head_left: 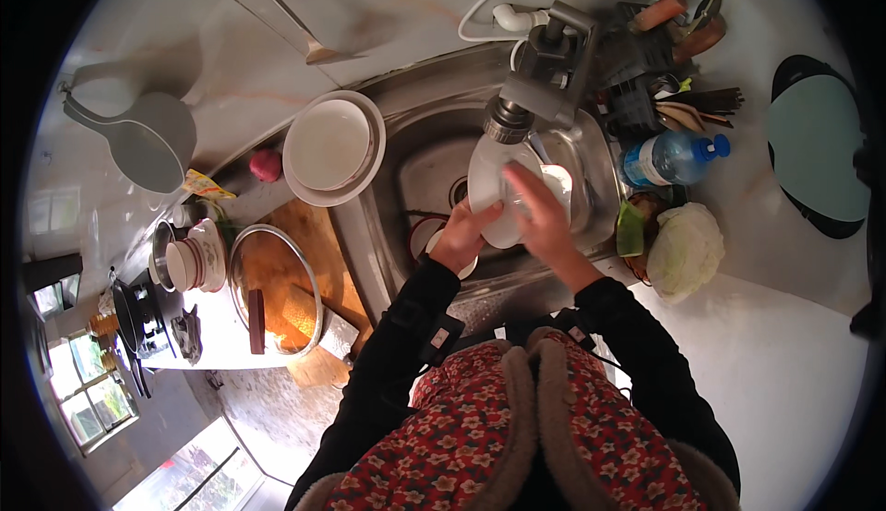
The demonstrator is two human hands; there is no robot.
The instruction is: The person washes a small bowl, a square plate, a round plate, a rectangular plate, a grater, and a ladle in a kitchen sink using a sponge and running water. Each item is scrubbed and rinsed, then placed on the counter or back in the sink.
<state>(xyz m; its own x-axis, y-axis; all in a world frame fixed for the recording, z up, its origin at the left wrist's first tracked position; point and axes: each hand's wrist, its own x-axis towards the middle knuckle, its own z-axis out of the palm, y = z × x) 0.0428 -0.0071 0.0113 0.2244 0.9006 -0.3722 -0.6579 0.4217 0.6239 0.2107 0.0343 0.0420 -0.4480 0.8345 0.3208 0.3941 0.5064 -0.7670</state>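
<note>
A white bowl is tilted under the faucet head, above the sink. My left hand is closed on its near left edge. My right hand, slightly blurred, presses its fingers against the bowl's right side. I cannot make out whether water runs. Below, in the sink, dishes with a dark red rim lie partly hidden by my left hand. Another white dish with a utensil handle leaning by it sits at the sink's right side.
Stacked white plates stand left of the sink, beside a red onion. A glass lid lies on a wooden cutting board. At right are a blue-capped bottle, a cabbage and a dark utensil rack.
</note>
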